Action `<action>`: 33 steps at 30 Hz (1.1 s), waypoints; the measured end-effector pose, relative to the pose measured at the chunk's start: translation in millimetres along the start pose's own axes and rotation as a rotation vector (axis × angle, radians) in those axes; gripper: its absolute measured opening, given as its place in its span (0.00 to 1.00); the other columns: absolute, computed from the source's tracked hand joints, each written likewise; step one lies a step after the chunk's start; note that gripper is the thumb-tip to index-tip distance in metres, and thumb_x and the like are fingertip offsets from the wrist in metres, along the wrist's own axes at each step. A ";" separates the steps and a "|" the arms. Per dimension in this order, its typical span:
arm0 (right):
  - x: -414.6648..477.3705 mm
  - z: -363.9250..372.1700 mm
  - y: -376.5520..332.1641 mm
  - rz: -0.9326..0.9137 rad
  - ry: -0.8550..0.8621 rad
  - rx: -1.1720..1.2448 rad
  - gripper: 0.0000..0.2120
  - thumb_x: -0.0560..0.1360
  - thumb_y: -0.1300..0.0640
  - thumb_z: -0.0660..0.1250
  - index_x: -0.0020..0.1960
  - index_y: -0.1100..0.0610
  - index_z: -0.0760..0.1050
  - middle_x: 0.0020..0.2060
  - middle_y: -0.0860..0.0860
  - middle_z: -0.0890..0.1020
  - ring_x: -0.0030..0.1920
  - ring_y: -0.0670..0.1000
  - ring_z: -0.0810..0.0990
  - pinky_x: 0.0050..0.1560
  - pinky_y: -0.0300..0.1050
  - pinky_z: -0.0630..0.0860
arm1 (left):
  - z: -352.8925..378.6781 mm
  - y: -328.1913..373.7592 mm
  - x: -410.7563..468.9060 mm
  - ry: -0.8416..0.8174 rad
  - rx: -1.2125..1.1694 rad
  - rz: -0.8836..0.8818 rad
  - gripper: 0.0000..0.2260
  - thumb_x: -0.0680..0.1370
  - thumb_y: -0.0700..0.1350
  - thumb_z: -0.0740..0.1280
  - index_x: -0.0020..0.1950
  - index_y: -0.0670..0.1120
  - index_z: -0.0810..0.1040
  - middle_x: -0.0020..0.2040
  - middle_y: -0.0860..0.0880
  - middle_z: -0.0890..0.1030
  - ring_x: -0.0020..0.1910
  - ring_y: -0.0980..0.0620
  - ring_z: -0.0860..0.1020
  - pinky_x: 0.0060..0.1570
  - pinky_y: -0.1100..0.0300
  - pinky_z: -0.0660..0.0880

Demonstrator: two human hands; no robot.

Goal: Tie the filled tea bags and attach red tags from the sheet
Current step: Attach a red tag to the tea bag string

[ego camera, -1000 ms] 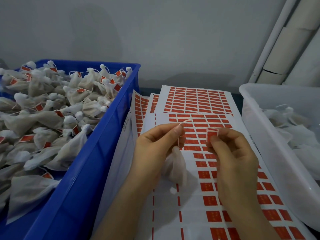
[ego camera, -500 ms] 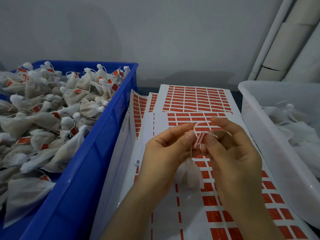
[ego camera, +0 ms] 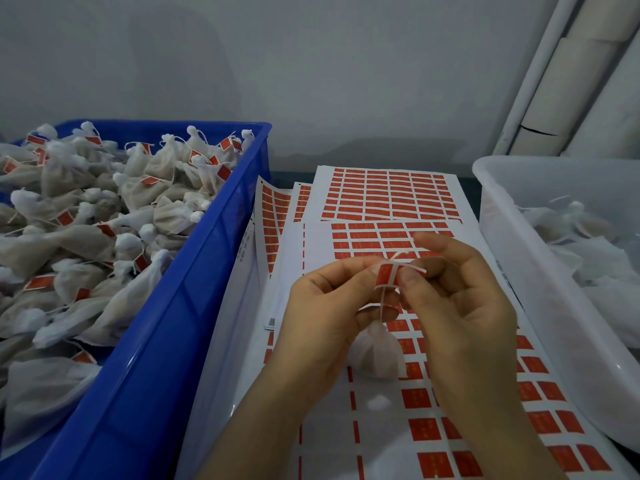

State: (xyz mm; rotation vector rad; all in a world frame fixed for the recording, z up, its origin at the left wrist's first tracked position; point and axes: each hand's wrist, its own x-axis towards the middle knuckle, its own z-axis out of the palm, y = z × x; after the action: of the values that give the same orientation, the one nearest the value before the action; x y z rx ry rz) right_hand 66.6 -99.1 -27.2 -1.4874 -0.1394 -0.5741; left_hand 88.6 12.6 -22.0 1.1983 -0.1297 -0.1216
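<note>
You're folding a red tag [ego camera: 387,274] round the string of the tea bag [ego camera: 377,353] hanging over the sheet [ego camera: 346,434] mid-surface; left hand [ego camera: 322,320] & right hand [ego camera: 460,306] fingers both pinching it. Blue crate [ego camera: 166,327] at left edge is filling w/ tagged bags; white bin [ego camera: 512,237] at right is holding untagged ones, so plenty's waiting.

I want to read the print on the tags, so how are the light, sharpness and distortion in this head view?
Head view: dim, even light, no glare; soft shadow under the tea bag. The red tag pinched between the hands, left and right, is soft, its print unreadable. Wide-angle bending curves the blue crate rim and the sticker sheets.
</note>
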 end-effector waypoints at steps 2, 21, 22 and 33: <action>-0.3 0.4 0.4 -0.003 0.004 -0.003 0.14 0.65 0.51 0.67 0.51 0.46 0.74 0.43 0.31 0.81 0.47 0.34 0.80 0.38 0.25 0.73 | 0.0 0.2 -0.1 -0.002 0.008 -0.002 0.09 0.64 0.51 0.70 0.40 0.51 0.86 0.40 0.49 0.85 0.37 0.53 0.83 0.35 0.65 0.77; 0.1 2.7 -0.3 -0.005 0.035 -0.045 0.11 0.65 0.50 0.66 0.48 0.45 0.74 0.40 0.29 0.80 0.44 0.32 0.79 0.35 0.23 0.71 | 1.0 1.8 -3.4 -0.070 0.024 -0.027 0.09 0.64 0.52 0.68 0.39 0.52 0.85 0.41 0.49 0.85 0.39 0.52 0.83 0.36 0.62 0.78; -0.2 2.7 -0.6 -0.002 0.042 -0.046 0.11 0.65 0.49 0.66 0.48 0.45 0.74 0.40 0.28 0.79 0.44 0.31 0.79 0.35 0.22 0.71 | 0.8 2.1 -3.6 -0.073 0.016 -0.025 0.09 0.65 0.52 0.67 0.39 0.53 0.85 0.41 0.49 0.85 0.39 0.52 0.83 0.35 0.62 0.78; 0.5 1.0 -1.7 -0.010 0.083 -0.060 0.10 0.65 0.48 0.66 0.47 0.45 0.74 0.40 0.30 0.80 0.45 0.32 0.79 0.35 0.22 0.71 | 2.0 -0.4 -4.8 -0.115 0.132 0.066 0.05 0.67 0.50 0.74 0.42 0.57 0.85 0.38 0.54 0.84 0.35 0.56 0.81 0.35 0.66 0.76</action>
State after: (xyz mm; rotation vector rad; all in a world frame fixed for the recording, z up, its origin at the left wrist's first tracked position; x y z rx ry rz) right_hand 66.6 -98.3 -25.4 -1.5192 -0.0656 -0.6524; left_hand 83.6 11.4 -21.8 1.3171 -0.2813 -0.1252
